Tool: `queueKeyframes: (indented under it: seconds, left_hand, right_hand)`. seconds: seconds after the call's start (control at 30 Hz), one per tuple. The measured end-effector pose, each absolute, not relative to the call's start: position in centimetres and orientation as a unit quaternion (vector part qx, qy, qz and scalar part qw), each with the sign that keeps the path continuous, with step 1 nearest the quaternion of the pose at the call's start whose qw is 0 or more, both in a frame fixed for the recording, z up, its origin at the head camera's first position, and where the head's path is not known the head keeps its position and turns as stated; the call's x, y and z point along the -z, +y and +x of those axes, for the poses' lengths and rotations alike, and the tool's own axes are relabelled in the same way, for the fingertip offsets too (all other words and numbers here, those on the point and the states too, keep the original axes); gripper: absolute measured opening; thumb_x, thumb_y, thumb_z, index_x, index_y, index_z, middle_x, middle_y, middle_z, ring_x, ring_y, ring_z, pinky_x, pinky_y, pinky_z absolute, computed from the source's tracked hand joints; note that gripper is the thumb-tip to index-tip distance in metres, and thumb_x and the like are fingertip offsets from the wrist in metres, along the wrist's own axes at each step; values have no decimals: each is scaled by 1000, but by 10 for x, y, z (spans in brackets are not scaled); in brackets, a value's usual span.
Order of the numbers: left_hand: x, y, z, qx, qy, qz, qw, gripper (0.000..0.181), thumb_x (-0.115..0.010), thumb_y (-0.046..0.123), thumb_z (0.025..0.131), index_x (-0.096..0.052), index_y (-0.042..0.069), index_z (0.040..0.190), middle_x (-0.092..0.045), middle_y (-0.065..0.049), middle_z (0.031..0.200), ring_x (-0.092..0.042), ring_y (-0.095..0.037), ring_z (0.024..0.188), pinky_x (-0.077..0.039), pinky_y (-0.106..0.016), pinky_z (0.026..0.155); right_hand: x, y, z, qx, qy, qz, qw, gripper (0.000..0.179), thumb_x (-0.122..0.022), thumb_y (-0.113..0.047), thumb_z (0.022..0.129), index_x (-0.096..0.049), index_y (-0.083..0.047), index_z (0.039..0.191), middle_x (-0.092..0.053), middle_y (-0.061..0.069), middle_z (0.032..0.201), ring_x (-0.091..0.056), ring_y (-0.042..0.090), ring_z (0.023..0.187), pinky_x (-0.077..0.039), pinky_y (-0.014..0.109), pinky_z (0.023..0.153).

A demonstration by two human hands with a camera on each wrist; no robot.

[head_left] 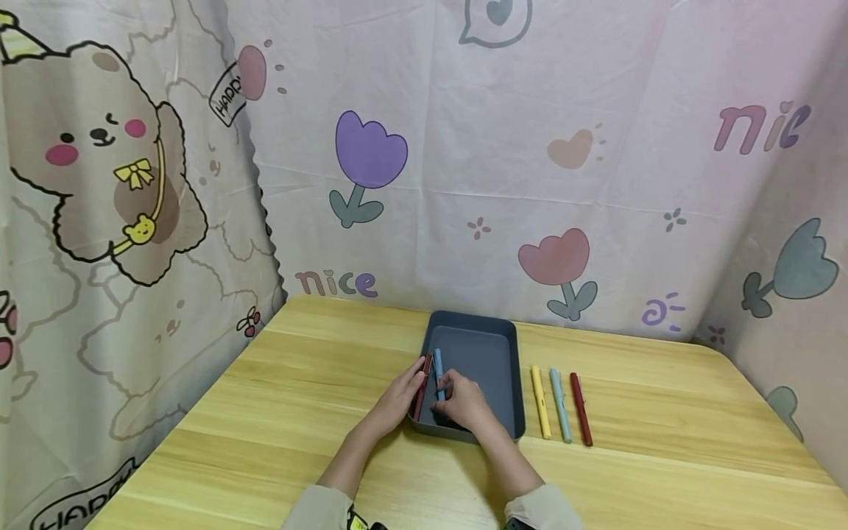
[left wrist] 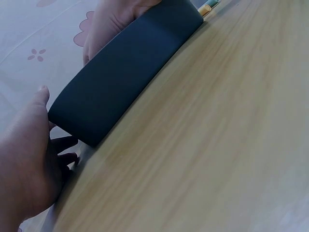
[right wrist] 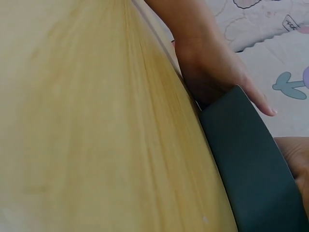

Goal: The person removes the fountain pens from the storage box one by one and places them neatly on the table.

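A dark grey rectangular tray (head_left: 472, 346) lies on the wooden table. Inside it, along the left wall, a dark red pen (head_left: 420, 401) lies lengthwise. Beside that is a blue pen (head_left: 439, 368), whose lower part my right hand (head_left: 464, 401) pinches between thumb and fingers. My left hand (head_left: 396, 397) holds the tray's left side, fingers outside the wall and thumb at the rim by the red pen. In the left wrist view the left hand (left wrist: 29, 154) is at the tray's near corner (left wrist: 96, 106); the pens inside are hidden by the tray wall.
To the right of the tray, a yellow pen (head_left: 540, 402), a light blue pen (head_left: 560, 405) and a dark red pen (head_left: 581, 408) lie side by side on the table (head_left: 662, 427). Printed cloth (head_left: 464, 147) hangs behind the table and at both sides.
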State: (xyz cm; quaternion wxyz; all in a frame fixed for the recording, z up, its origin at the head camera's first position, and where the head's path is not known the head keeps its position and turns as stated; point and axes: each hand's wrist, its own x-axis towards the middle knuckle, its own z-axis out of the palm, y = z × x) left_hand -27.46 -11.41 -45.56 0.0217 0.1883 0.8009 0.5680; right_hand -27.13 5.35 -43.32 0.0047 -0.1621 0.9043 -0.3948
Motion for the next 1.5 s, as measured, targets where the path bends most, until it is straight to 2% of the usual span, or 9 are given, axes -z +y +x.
queueKeyframes:
  seconds: [0.27, 0.53, 0.77, 0.9, 1.13, 1.23, 1.5]
  left_hand:
    - [431, -114, -258, -568, 798, 198, 34, 50, -28, 22, 103, -19, -4, 144, -24, -29, 142, -25, -41, 128, -22, -55, 101]
    - [419, -113, -248, -561, 805, 191, 38, 54, -29, 29, 102, -20, -4, 144, -25, -29, 142, -25, -41, 128, -23, -54, 101]
    - [434, -113, -259, -568, 802, 184, 31, 54, -31, 30, 102, -22, -4, 144, -25, -29, 142, -25, -42, 128, -23, -56, 100]
    - [451, -114, -271, -563, 806, 180, 28, 53, -30, 30, 102, -21, 2, 145, -26, -25, 143, -25, -39, 129, -23, -55, 100]
    - [454, -115, -272, -570, 802, 175, 31, 52, -30, 32, 102, -21, 7, 147, -26, -21, 144, -25, -35, 130, -24, -53, 101]
    - [453, -115, -272, -574, 799, 177, 32, 52, -31, 32, 102, -21, 7, 147, -26, -22, 144, -26, -35, 129, -25, -53, 100]
    - [453, -115, -272, -570, 800, 185, 26, 52, -31, 29, 102, -21, 3, 146, -26, -24, 143, -27, -37, 129, -25, -53, 100]
  right_hand:
    - [433, 55, -270, 440, 887, -143, 12, 27, -72, -3, 76, -54, -1, 96, -54, 4, 68, -58, 16, 49, -47, 29, 49]
    - [435, 59, -271, 527, 839, -127, 52, 26, -62, 3, 83, -58, 2, 109, -58, 8, 76, -60, 20, 57, -52, 31, 53]
    - [435, 62, -271, 581, 801, -116, 86, 26, -52, 7, 87, -59, 6, 112, -59, 12, 84, -60, 21, 72, -53, 34, 60]
    - [434, 63, -270, 592, 793, -117, 88, 27, -50, 8, 87, -58, 7, 113, -59, 14, 86, -58, 21, 72, -53, 35, 62]
    - [432, 62, -269, 601, 787, -106, 89, 28, -50, 7, 88, -56, 8, 115, -58, 14, 86, -57, 20, 69, -53, 36, 64]
    - [430, 62, -269, 604, 786, -100, 86, 27, -51, 6, 88, -56, 9, 115, -57, 13, 85, -56, 20, 67, -53, 36, 64]
    - [428, 63, -269, 609, 784, -93, 78, 28, -52, 6, 89, -56, 9, 117, -56, 14, 89, -57, 22, 76, -53, 37, 65]
